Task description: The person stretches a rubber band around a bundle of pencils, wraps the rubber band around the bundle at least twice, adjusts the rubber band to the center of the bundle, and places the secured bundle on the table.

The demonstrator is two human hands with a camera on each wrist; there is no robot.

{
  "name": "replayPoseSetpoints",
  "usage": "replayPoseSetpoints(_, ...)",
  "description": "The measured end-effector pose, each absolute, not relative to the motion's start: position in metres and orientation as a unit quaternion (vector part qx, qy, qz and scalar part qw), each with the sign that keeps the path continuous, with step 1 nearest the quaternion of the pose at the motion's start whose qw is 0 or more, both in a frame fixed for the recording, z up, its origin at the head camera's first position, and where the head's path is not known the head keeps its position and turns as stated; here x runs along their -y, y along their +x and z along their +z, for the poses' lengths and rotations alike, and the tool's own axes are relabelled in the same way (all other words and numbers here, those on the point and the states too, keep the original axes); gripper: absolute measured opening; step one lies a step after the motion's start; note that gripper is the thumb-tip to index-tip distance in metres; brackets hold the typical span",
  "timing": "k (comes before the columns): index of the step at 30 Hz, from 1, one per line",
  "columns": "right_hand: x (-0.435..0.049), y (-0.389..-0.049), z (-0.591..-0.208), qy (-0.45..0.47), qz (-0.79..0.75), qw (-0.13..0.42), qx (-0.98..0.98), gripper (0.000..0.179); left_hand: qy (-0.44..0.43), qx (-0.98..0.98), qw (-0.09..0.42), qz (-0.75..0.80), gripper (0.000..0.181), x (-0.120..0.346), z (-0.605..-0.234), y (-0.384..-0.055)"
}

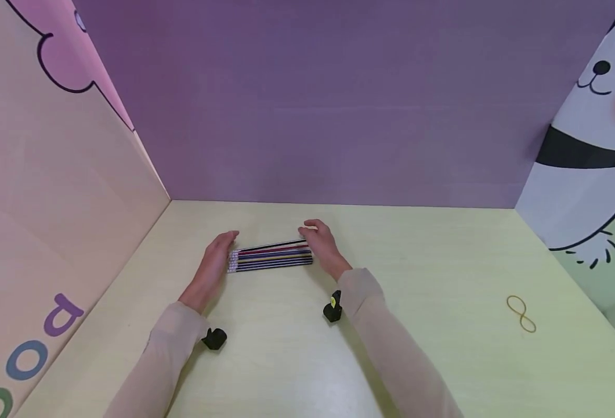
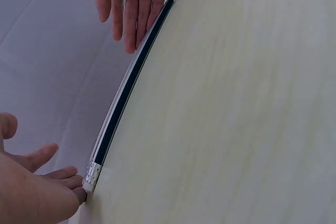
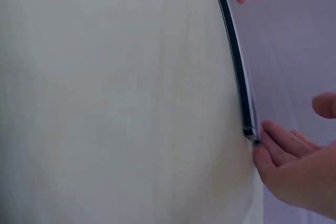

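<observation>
Several striped pencils (image 1: 273,256) lie side by side in a flat row on the table, their white eraser ends to the left. My left hand (image 1: 214,261) stands on edge at the eraser ends, fingers extended and touching them. At the opposite ends my right hand (image 1: 326,248) has its palm turned inward, fingers loosely extended against the tips. In the left wrist view the nearest pencil (image 2: 134,80) shows a silver ferrule beside the left hand's fingers (image 2: 65,177). The right wrist view shows the right hand (image 3: 299,166) right at the dark pencil ends.
A yellowish rubber band (image 1: 523,314), twisted into a figure eight, lies on the right side of the pale wooden table (image 1: 443,261). A purple wall (image 1: 339,116) closes off the back, with printed panels left and right. Black wrist cameras (image 1: 214,339) sit under both sleeves.
</observation>
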State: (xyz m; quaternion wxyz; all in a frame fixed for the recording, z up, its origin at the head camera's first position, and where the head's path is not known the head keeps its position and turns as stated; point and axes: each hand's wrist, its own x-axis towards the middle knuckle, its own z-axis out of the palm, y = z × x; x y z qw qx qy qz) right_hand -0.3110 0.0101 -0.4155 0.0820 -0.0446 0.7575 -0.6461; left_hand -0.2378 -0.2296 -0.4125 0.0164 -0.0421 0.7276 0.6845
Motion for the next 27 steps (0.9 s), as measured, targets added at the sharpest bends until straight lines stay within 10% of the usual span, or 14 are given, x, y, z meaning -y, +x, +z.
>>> replayPoseSetpoints(27, -0.016, -0.291, -0.427, -0.147, -0.663, 0.175, -0.713, 0.052, -0.054, -0.702, 0.002, 0.710, 0.062, 0.221, -0.421, -0.232)
